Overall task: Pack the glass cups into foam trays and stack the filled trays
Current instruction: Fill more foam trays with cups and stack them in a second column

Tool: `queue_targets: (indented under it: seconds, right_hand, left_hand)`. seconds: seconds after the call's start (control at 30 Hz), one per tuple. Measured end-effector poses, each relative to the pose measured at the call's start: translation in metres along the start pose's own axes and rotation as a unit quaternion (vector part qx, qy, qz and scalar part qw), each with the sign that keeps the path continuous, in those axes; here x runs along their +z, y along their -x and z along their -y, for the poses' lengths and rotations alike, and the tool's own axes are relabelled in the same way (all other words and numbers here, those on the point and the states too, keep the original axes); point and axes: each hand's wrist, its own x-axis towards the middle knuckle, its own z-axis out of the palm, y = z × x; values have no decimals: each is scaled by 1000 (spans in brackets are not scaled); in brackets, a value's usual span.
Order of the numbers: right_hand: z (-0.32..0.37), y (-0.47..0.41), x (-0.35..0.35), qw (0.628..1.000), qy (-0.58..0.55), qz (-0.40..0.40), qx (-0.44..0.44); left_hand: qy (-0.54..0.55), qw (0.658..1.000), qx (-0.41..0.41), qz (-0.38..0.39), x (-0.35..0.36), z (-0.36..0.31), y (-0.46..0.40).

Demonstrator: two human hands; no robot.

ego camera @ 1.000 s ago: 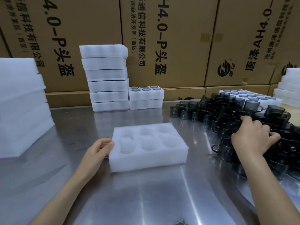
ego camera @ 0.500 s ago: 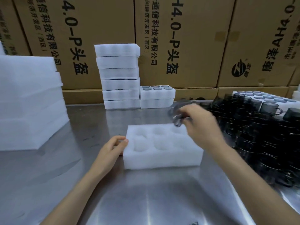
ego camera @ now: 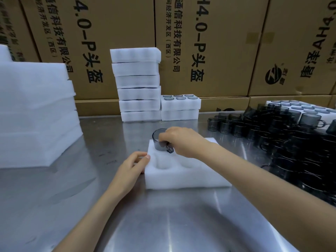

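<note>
A white foam tray (ego camera: 183, 177) with round pockets lies on the steel table in front of me. My right hand (ego camera: 183, 141) holds a smoky grey glass cup (ego camera: 158, 140) by its handle, over the tray's far-left pocket, partly sunk into it. My left hand (ego camera: 131, 168) rests against the tray's left edge, fingers curled on the foam. The near pockets of the tray look empty. A large heap of the same dark glass cups (ego camera: 283, 140) covers the table at the right.
A tall stack of foam trays (ego camera: 138, 84) stands at the back, with a low stack (ego camera: 181, 107) showing cup rims beside it. Blank foam sheets (ego camera: 34, 113) pile up at the left. Another filled tray (ego camera: 309, 109) lies behind the cups. Cardboard boxes (ego camera: 209, 44) wall off the back.
My right hand took a cup from the heap at the right, carried it leftward over the tray and lowered it onto the far-left pocket. My left hand stayed at the tray's edge.
</note>
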Motion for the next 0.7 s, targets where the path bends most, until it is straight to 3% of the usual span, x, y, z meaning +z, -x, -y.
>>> queue_targets:
  seconds: [0.33,0.6,0.7]
  right_hand:
    - [0,0,0,997,-70,24,9]
    - [-5,0,4,997,-61,47,0]
    - [-9,8,7,991,-131,-24,26]
  left_hand:
    - [-2,1000,-2,-2,0,-4,1]
    - [-26,1000,-6,-1,-1,-1,0]
    - [-41,999,-3,-5,0,-2,0]
